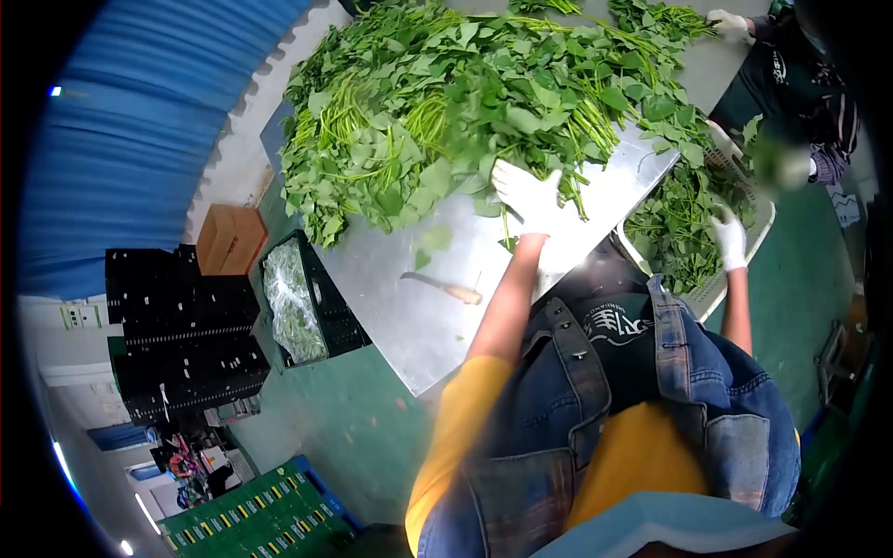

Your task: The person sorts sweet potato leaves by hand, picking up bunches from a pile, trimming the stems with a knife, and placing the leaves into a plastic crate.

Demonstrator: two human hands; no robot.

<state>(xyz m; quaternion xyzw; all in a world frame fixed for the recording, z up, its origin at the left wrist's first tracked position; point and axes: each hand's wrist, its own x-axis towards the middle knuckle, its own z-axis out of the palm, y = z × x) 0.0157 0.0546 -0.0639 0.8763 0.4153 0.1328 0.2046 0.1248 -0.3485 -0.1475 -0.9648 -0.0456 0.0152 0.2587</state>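
Containers first: white basket [709,296], at the right edge of the steel surface [419,321], holds loose leafy stems [674,232]. The right hand [728,237], in a white glove, is down among them; whether its grip is closed on any stem cannot be told. Black crate [327,312] on the floor beside the surface holds greens in a clear bag [290,302]. Further black crates [186,344] stand stacked behind it, contents not visible, with a cardboard box [231,237] next to them.

The left hand [528,193], also gloved, lies flat with its grip open and fingers spread on the near edge of the large pile of greens [446,102] covering the surface. A knife [445,288] lies on bare metal near it.

A co-worker's gloved hand [728,23] shows at the top right. A second one lower down is blurred.
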